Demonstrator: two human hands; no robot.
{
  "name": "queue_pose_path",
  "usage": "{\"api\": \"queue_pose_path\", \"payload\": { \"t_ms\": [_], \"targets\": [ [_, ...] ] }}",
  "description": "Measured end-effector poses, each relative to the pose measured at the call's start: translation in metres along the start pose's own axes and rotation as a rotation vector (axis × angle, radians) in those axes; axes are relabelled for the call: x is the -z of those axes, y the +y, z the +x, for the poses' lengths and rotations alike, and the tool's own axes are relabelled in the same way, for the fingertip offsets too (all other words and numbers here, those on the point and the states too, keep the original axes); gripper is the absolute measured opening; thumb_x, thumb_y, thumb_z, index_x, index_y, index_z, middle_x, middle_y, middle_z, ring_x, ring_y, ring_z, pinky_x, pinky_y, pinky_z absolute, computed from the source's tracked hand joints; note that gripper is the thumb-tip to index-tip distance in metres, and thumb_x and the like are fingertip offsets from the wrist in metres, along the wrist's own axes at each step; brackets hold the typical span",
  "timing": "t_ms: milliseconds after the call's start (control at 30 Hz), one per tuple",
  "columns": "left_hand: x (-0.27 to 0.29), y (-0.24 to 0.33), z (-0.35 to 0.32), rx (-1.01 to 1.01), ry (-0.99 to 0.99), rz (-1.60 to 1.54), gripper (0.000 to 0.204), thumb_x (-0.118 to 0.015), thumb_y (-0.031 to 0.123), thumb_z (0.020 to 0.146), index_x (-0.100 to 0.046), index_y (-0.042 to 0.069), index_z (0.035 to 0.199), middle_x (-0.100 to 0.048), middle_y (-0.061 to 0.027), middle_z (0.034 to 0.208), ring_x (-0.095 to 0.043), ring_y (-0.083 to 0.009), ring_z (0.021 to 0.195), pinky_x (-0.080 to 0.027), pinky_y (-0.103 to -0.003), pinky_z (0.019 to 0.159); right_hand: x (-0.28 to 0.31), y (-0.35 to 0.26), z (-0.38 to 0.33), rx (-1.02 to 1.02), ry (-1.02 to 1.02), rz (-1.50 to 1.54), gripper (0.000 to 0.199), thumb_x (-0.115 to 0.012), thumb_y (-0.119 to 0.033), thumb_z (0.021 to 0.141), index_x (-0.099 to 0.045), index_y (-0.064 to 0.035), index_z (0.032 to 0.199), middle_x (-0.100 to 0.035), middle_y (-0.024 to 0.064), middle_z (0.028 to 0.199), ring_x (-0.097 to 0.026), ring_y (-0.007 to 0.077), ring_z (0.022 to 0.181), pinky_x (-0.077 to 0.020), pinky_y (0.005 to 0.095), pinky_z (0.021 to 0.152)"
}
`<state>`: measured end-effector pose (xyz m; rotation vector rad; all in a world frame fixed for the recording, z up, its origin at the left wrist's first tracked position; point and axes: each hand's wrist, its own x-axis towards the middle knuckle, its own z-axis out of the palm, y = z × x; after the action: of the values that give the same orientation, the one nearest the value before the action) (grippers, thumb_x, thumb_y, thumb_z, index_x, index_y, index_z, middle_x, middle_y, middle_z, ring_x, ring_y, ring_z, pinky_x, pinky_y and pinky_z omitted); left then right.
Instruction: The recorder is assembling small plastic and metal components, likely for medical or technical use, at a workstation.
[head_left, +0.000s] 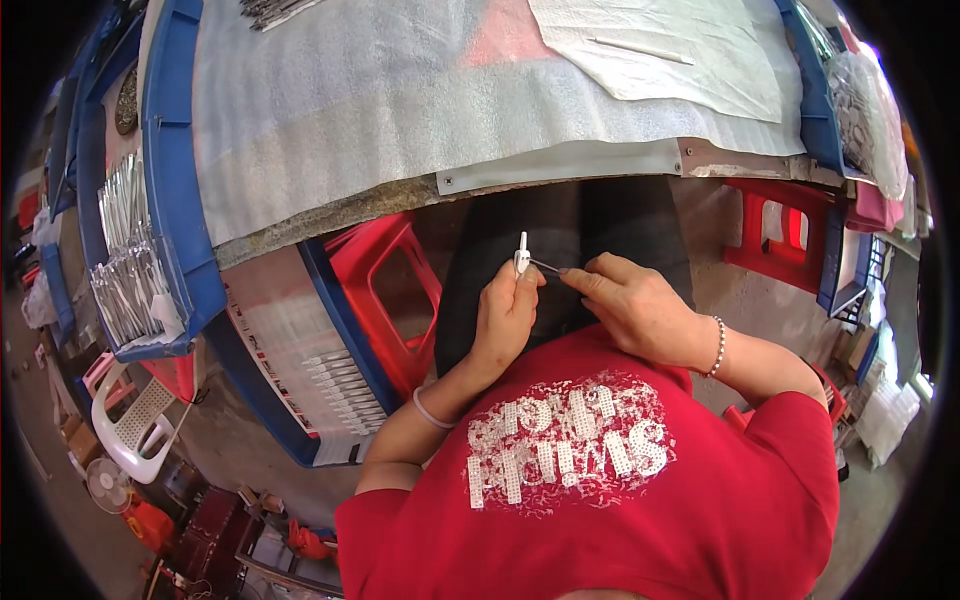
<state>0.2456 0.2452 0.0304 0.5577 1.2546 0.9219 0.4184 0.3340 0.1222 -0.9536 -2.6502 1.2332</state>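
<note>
Over my lap, just below the table's edge, my left hand [505,318] is closed on a small white plastic piece [522,260] with a narrow stem pointing up. Thumb and fingers pinch its lower end. From the right, my right hand [645,308] grips a thin grey metal rod [546,265]. The rod's left end reaches the white piece beside my left thumb; whether it goes inside I cannot tell. The rest of the rod is hidden in my right fingers.
A sheeted worktable [330,110] spans the front, with a slim rod [640,50] on white cloth. Left stands a blue bin [180,200] of silvery parts; below it, a blue tray [290,330] holds rows of white pieces. Red stools [395,300] flank my legs.
</note>
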Motion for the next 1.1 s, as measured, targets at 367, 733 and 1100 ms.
{"api": "queue_pose_path", "payload": {
  "t_ms": [367, 733, 1100],
  "targets": [
    [0.003, -0.005, 0.003, -0.041, 0.066, 0.187, 0.018, -0.047, 0.013, 0.096, -0.053, -0.002, 0.088, -0.055, -0.0105, 0.067, -0.053, -0.0182, 0.057, -0.041, -0.032, 0.052, 0.003, -0.009, 0.016, 0.110, -0.057, -0.394, 0.045, -0.064, -0.011, 0.068, -0.062, -0.0003, 0.111, -0.052, 0.0085, 0.076, -0.059, 0.0215, 0.058, -0.0479, 0.0322, 0.047],
    [0.004, -0.010, 0.009, -0.040, 0.074, 0.213, 0.018, -0.047, 0.012, 0.096, -0.051, -0.002, 0.087, -0.056, -0.0158, 0.066, -0.059, -0.0274, 0.059, -0.042, -0.037, 0.052, 0.007, 0.007, 0.034, 0.286, -0.122, -0.613, 0.037, -0.060, -0.015, 0.074, -0.064, -0.0002, 0.108, -0.052, 0.0046, 0.067, -0.057, 0.0159, 0.054, -0.0449, 0.0309, 0.046],
    [0.000, -0.017, 0.014, -0.388, 0.185, 0.513, 0.013, -0.045, 0.006, 0.095, -0.051, -0.003, 0.088, -0.060, -0.0210, 0.075, -0.063, -0.0358, 0.067, -0.046, -0.040, 0.057, -0.007, 0.016, 0.036, -0.195, -0.019, 0.243, 0.028, -0.066, -0.006, 0.076, -0.067, -0.0026, 0.104, -0.066, 0.0156, 0.084, -0.065, 0.0232, 0.068, -0.0502, 0.0278, 0.060]
  ]
}}
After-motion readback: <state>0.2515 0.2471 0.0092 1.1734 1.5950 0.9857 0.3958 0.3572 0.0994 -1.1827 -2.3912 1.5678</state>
